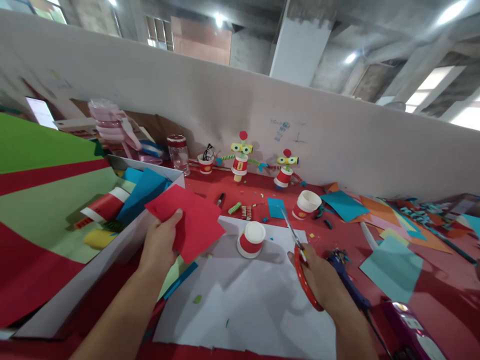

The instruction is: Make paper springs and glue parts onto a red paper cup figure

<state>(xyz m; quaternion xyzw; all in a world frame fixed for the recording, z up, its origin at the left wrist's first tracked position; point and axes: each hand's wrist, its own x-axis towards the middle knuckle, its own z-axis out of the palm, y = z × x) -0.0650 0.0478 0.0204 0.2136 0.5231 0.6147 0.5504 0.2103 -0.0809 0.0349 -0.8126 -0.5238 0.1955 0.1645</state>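
Observation:
My left hand (160, 245) pinches a sheet of red paper (187, 220) and holds it up above the left side of a white sheet (243, 300). My right hand (318, 277) grips red-handled scissors (296, 245), blades pointing up and away. An upturned red-and-white paper cup (251, 240) stands on the white sheet between my hands. A second such cup (305, 204) lies further back to the right.
A white box (112, 250) at left holds coloured paper and cups. Two paper-cup robot figures (240, 160) (285, 170) stand by the back wall beside a glass jar (178, 152). Paper scraps (393, 265) and a blue glue gun (347, 275) lie at right.

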